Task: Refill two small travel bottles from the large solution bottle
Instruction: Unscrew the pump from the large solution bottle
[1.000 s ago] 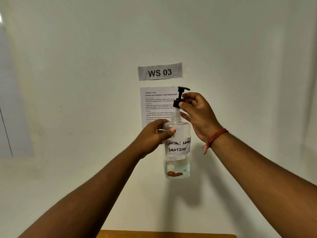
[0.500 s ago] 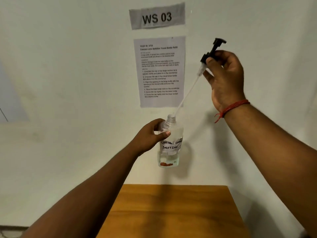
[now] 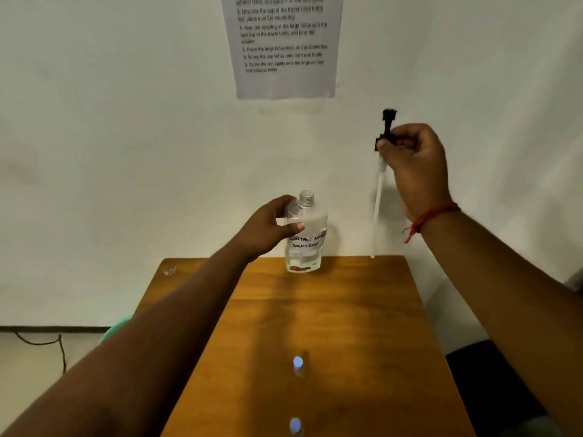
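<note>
My left hand grips the large clear bottle labelled "Contact Lens Solution" by its shoulder, upright over the far edge of the wooden table. Its neck is uncapped and a little liquid sits at the bottom. My right hand pinches the black pump cap, held up to the right of the bottle; its long white dip tube hangs down free of the bottle. Two small travel bottles with blue caps stand on the table, one nearer the middle and one at the near edge.
A printed instruction sheet is taped to the white wall behind the table. A green object and a black cable lie on the floor to the left. A dark shape sits low on the right.
The pump cap and its tube have come fully out of the large bottle and moved to the right. The bottle has come down toward the table. My view has tilted down, showing the two small bottles.
</note>
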